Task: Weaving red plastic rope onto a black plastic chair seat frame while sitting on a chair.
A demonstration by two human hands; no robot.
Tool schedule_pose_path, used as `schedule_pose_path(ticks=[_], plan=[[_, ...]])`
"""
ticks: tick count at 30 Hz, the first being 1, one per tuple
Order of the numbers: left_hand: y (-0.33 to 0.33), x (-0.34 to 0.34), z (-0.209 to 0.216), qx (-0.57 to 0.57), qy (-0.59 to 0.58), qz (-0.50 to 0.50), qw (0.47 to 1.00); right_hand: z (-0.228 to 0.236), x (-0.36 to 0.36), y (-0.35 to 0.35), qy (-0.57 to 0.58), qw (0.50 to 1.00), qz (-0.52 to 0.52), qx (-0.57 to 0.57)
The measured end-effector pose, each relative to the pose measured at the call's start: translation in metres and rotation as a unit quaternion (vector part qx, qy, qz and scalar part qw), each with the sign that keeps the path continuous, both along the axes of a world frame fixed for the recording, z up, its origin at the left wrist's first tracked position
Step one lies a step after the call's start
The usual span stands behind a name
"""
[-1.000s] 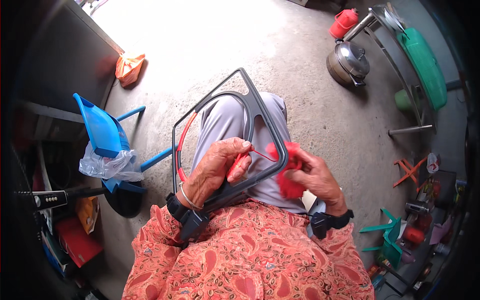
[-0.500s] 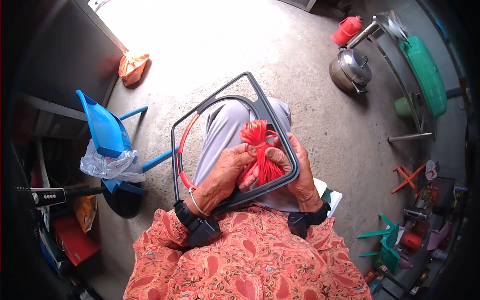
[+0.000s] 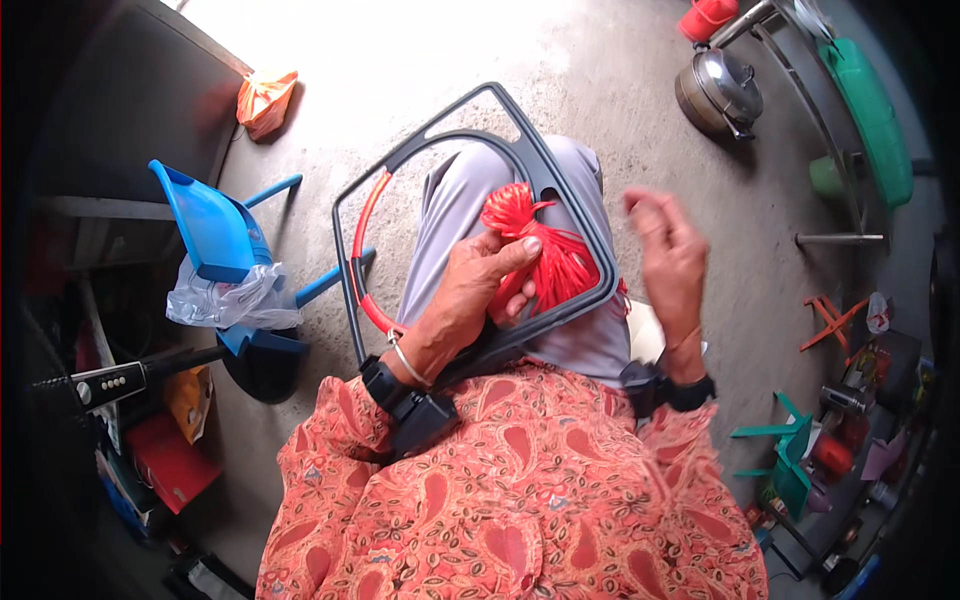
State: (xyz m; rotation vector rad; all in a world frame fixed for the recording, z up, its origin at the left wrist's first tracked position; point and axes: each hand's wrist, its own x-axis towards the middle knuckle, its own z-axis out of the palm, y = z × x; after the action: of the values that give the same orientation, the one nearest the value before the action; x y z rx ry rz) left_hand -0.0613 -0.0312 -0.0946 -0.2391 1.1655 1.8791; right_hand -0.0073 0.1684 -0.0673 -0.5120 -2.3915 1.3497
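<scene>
Risking a snag, by the look of it — with strands of the red bundle (image 3: 560, 268) fanned out toward the lower right corner of the black frame (image 3: 527, 150), and liable to catch on that edge if tugged. Could also slip or splay at the narrow neck, should the left hand (image 3: 478, 285) loosen, with no clear second hold on it.

Pinching that neck with the left thumb pressed on top and the other fingers curled beneath. Holding the bundle within the frame's opening, over the pale grey trousers (image 3: 430, 235). Keeping the right hand (image 3: 668, 250) raised beyond the frame's right side, apart from the bundle, with fingers bent rather than widely spread — too blurred to tell whether pinching a strand or nothing.
</scene>
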Motion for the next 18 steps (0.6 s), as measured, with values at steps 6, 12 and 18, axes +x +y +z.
schedule_pose_path(ticks=[6,12,18], plan=[[0.008,0.008,-0.026,-0.012,0.07,0.03,0.997,0.01,-0.027,-0.032,-0.001,0.891,0.236,0.388],[0.0,0.011,-0.025,-0.016,0.116,0.006,0.993,-0.008,-0.022,-0.032,0.008,0.942,0.238,0.236],[0.002,0.011,-0.027,0.021,0.06,0.022,0.998,-0.003,-0.043,-0.037,0.082,0.951,0.208,0.213]])
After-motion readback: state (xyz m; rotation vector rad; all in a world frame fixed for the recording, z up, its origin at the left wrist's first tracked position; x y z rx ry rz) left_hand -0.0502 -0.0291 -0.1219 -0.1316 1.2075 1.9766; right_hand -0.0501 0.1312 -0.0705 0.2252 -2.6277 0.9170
